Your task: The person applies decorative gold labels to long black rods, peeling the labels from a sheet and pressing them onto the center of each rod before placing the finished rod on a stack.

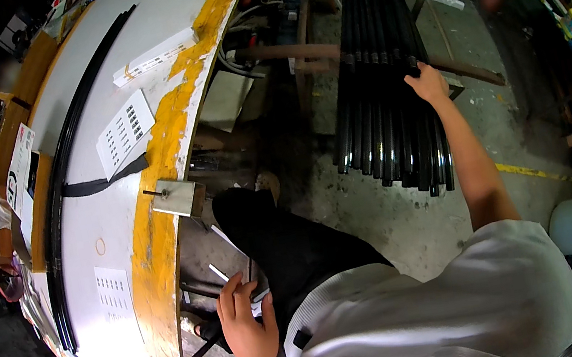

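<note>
Left hand hung near thigh, fingers loosely bent, partly open; couldn't tell if anything held. Right hand: fingers curled at right edge of black tubes, grip unclear, perhaps steadying. Tubes lay side by side across brown bar, presumably for support.

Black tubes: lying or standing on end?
Lying: the black tubes run side by side across a brown bar, the right hand at their edge.
</note>
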`<action>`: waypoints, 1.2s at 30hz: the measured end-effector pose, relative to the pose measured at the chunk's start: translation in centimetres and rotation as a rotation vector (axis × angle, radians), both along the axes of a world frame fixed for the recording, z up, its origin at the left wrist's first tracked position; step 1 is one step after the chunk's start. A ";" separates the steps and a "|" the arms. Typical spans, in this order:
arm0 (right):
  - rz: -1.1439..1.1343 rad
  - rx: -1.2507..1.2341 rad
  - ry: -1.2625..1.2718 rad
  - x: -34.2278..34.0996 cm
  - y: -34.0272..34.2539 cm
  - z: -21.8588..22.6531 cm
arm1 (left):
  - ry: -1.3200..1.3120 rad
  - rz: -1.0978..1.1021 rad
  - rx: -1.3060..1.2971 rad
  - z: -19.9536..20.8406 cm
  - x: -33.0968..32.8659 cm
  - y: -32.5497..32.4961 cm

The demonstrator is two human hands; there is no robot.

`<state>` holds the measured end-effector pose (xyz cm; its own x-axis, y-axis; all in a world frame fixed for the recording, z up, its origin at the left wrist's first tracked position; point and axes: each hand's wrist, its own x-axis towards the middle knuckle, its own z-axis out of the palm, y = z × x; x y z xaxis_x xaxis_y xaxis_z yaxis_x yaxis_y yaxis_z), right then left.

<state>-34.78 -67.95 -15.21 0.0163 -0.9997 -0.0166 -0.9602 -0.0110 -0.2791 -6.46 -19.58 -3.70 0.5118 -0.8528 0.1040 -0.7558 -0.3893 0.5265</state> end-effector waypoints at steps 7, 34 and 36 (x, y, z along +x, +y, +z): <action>-0.036 0.000 -0.031 0.1 -1.0 -0.4 | 0.016 -0.005 0.066 -0.4 -0.1 -0.5; 1.793 -0.643 -0.191 63.0 27.1 12.9 | 0.015 0.630 -0.212 -0.7 3.8 14.5; 1.755 -0.613 -0.101 67.7 28.0 12.8 | 0.010 0.722 -0.275 0.1 3.4 16.2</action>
